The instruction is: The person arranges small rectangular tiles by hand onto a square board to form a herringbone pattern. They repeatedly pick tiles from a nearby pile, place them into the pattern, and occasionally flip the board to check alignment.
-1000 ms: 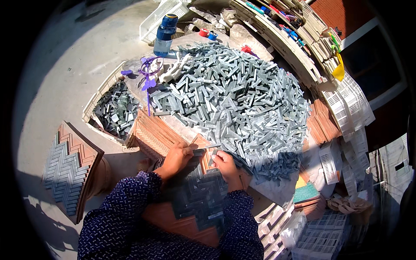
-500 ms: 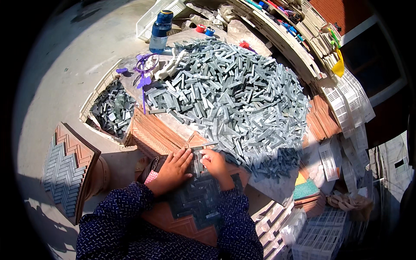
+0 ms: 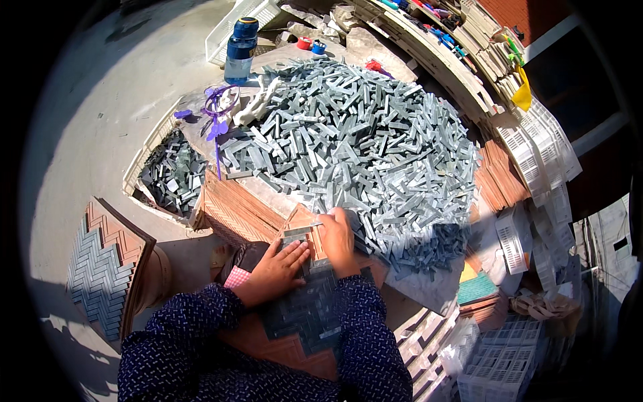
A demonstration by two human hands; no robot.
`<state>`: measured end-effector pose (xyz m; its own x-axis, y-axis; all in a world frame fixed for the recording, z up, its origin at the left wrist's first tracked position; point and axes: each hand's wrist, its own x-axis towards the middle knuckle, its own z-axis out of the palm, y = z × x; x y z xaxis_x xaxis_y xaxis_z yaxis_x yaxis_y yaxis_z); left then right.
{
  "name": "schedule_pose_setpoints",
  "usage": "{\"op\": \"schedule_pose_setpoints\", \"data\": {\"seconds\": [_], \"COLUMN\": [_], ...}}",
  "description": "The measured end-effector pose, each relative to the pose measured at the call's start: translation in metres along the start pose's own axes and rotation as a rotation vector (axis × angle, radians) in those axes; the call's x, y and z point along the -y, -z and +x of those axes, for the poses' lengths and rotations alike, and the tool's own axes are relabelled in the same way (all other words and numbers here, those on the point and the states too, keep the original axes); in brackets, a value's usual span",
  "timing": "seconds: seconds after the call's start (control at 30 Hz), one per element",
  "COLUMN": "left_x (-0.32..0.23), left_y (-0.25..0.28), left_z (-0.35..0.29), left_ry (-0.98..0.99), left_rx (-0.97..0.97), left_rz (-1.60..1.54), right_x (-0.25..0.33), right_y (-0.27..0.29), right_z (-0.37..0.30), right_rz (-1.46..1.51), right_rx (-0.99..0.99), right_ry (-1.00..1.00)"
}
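Note:
In front of me lies an orange-brown board [image 3: 295,352] with a herringbone groove pattern, partly filled with dark grey stone strips [image 3: 301,315]. My left hand [image 3: 276,269] rests flat on the filled part, fingers stretched toward the far end. At that end my right hand [image 3: 339,242] pinches one end of a grey stone strip [image 3: 299,232] between thumb and fingers. The strip lies crosswise over the board, just beyond my left fingertips. A large heap of loose grey stone strips [image 3: 362,147] covers the table beyond my hands.
A stack of patterned boards [image 3: 238,208] stands beyond my left hand, next to a crate of dark pieces [image 3: 151,144]. More filled boards [image 3: 100,275] stand far left. A blue bottle [image 3: 240,53] is at the back. White plastic baskets [image 3: 512,241] line the right.
My right hand has moved away along the board and its strip now shows crosswise. My left hand has slid slightly right and nearer to me.

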<state>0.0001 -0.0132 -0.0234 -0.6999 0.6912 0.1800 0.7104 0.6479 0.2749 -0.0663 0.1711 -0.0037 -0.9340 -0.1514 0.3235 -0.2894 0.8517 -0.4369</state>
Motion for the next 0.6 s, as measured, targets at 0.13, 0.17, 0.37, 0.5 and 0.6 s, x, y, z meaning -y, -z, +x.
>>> {"op": "schedule_pose_setpoints", "data": {"seconds": [0.13, 0.17, 0.37, 0.5, 0.6], "left_x": [0.0, -0.002, -0.003, -0.003, -0.003], "left_y": [0.001, 0.003, 0.006, 0.005, 0.004], "left_z": [-0.002, -0.002, -0.005, -0.004, -0.004], "left_ry": [-0.004, 0.005, 0.011, -0.001, 0.003], "left_rx": [0.002, 0.007, -0.019, -0.035, -0.027], "left_rz": [0.017, 0.011, -0.003, -0.004, -0.001], "right_x": [0.006, 0.011, -0.013, -0.023, -0.021], "right_y": [0.008, 0.014, 0.001, -0.006, -0.006], "right_z": [0.008, 0.005, -0.015, -0.017, -0.017], "right_rz": [0.064, 0.169, 0.487, 0.548, 0.474], "right_rx": [-0.067, -0.01, 0.241, 0.391, 0.391], "right_ry": [0.074, -0.029, -0.213, -0.202, -0.19]}}
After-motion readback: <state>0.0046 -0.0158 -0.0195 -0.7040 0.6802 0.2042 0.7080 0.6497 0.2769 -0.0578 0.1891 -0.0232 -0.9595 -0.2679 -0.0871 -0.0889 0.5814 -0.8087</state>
